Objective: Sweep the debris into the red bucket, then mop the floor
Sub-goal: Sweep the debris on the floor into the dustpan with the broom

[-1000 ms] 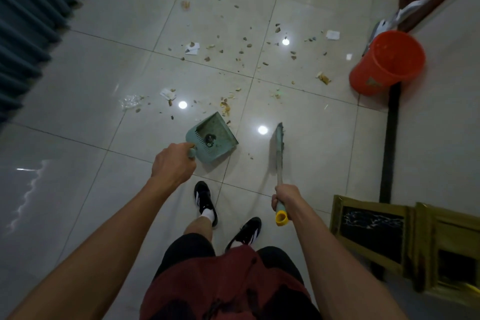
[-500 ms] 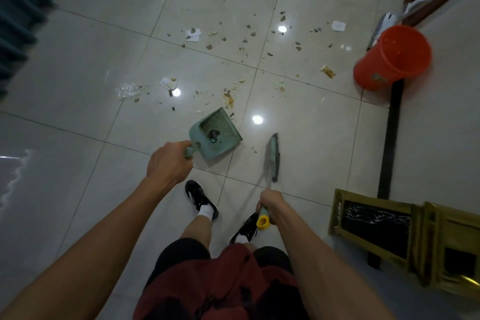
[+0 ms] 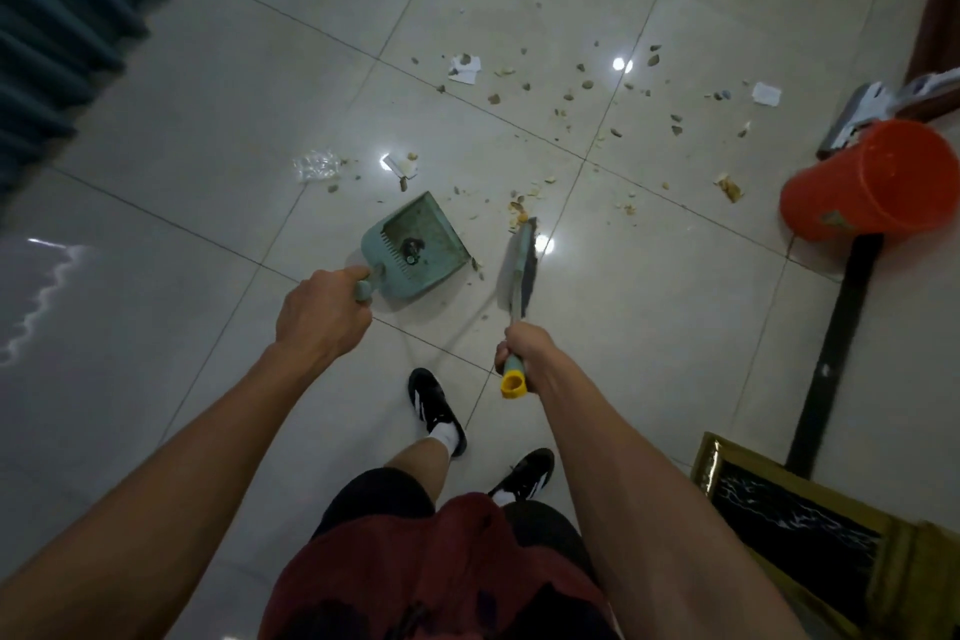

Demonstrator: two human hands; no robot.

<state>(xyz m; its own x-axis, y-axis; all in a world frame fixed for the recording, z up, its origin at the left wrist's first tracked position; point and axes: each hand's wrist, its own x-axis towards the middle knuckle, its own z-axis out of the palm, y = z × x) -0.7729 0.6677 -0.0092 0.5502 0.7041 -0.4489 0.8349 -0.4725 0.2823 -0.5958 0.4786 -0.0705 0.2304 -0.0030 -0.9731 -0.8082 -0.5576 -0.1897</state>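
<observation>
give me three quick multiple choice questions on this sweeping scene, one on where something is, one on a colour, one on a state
1. Where does the red bucket stand relative to the person?
A. ahead on the right
B. ahead on the left
C. behind the feet

2. What colour is the end cap of the brush handle?
A. blue
B. yellow
C. white

3. What is the state of the dustpan?
A. heaped full
B. lying upside down
C. holding only a small dark clump

Answers: 1 A, it stands by the right wall near the mop. 2 B, the yellow cap pokes out below the right hand. 3 C, the left hand holds the dustpan open side up, and most debris lies on the floor.
</observation>
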